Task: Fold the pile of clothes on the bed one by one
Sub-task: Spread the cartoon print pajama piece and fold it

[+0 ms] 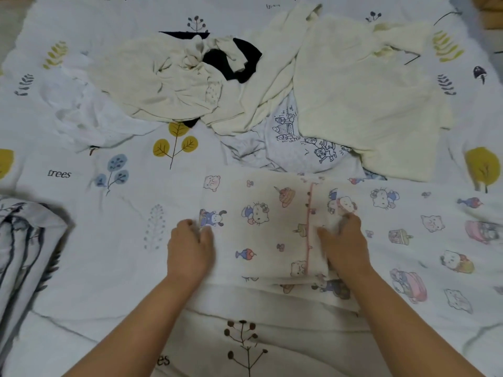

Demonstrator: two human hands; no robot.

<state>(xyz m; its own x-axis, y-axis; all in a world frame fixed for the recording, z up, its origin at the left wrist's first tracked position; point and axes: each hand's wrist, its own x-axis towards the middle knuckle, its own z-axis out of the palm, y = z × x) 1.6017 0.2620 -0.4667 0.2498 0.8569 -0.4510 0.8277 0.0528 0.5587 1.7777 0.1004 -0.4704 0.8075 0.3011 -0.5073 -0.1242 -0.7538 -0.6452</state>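
A white garment printed with cartoon characters (261, 227) lies on the bed in front of me, partly folded, with a pink button strip running down its middle. My left hand (190, 246) grips its left edge. My right hand (343, 240) pinches a fold of it just right of the button strip. The rest of the garment spreads flat to the right. Behind it lies the pile: a crumpled cream garment (168, 80), a black piece (236, 61), a flat cream garment (362, 88), a white one with line drawings (299, 148) and a thin white one (81, 110).
The bed (122, 240) is covered by a white sheet printed with trees and leaves. A folded white cloth with dark ink-like streaks (24, 240) rests at the left edge. Bare sheet shows between it and the cartoon garment.
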